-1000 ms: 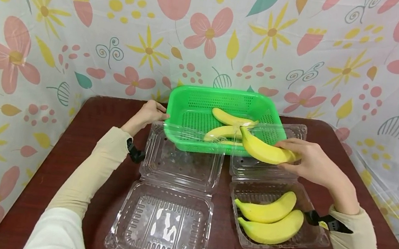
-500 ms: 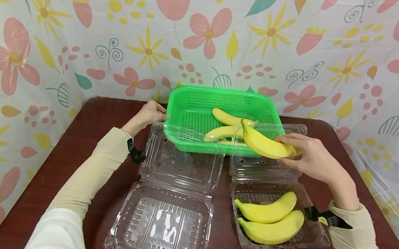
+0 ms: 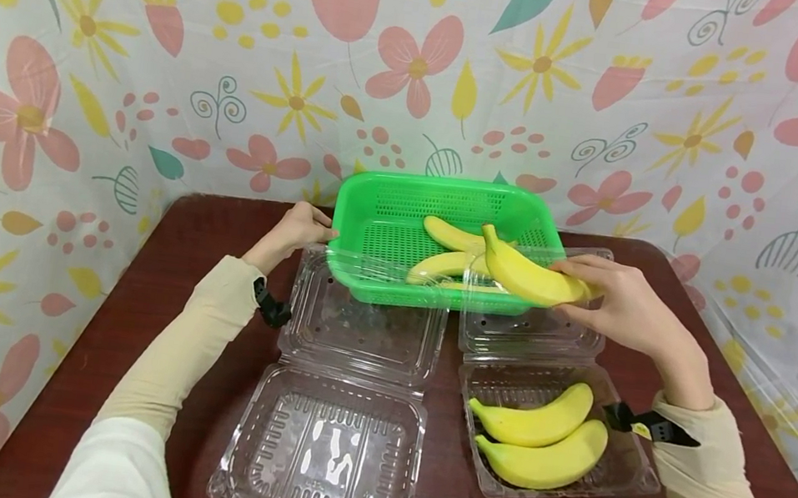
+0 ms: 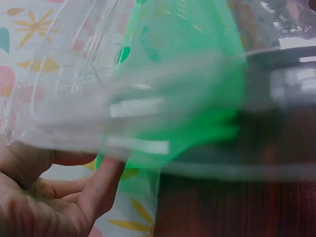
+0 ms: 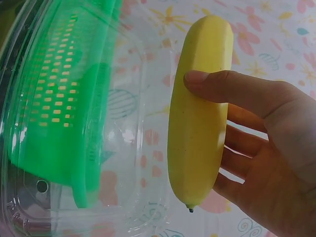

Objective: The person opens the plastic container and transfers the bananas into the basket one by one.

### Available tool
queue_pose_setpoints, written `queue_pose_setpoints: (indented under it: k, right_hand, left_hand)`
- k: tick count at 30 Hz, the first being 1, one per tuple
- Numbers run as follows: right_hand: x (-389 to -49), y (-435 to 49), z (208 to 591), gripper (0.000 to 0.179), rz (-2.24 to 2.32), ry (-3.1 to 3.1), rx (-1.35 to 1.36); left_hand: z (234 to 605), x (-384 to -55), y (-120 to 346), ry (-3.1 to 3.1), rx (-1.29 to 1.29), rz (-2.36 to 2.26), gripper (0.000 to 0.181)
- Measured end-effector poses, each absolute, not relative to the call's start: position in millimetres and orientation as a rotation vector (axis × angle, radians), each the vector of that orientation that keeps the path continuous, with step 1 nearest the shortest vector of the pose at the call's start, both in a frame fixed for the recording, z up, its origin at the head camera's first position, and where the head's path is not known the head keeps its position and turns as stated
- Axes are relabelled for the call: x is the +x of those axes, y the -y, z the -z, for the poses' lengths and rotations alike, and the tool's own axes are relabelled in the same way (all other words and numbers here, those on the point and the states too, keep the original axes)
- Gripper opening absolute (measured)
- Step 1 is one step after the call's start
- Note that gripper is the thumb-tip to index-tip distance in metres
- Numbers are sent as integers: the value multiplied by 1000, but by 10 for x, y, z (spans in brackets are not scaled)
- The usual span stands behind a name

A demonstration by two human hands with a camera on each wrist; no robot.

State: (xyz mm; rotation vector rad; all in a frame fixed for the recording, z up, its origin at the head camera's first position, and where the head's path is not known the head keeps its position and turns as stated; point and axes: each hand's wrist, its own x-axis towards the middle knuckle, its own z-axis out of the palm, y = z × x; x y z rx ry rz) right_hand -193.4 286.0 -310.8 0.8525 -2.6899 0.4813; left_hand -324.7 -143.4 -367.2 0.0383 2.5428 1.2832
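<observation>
My right hand [image 3: 622, 302] pinches a yellow banana [image 3: 527, 278] between thumb and fingers, raised over the right front of the green basket [image 3: 344, 208]. In the right wrist view the banana [image 5: 200, 118] stands nearly upright in the hand. My left hand [image 3: 297, 227] holds the basket's left rim; the left wrist view shows its curled fingers [image 4: 106, 185] at the green edge, partly behind clear plastic. Inside the basket lie several bananas [image 3: 442, 265], some partly hidden. Two bananas [image 3: 539, 452] rest side by side in the right clear container [image 3: 626, 477].
The left clear container [image 3: 254, 432] stands open with nothing in it. Its raised lid [image 3: 365, 333] and the right container's lid [image 3: 530, 342] overlap the basket's front. All stand on a dark red table [image 3: 153, 334] before a flowered curtain [image 3: 414, 133].
My right hand has raised the banana and moved it slightly away from me, toward the basket. My left hand stays at the basket's rim.
</observation>
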Motion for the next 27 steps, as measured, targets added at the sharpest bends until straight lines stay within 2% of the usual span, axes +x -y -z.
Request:
queue_pose_setpoints:
  k: [27]
  right_hand:
    - [-2178, -2763, 2970, 54, -429, 2586, 877]
  left_hand:
    - [3671, -3264, 1455, -2503, 15, -1302, 42]
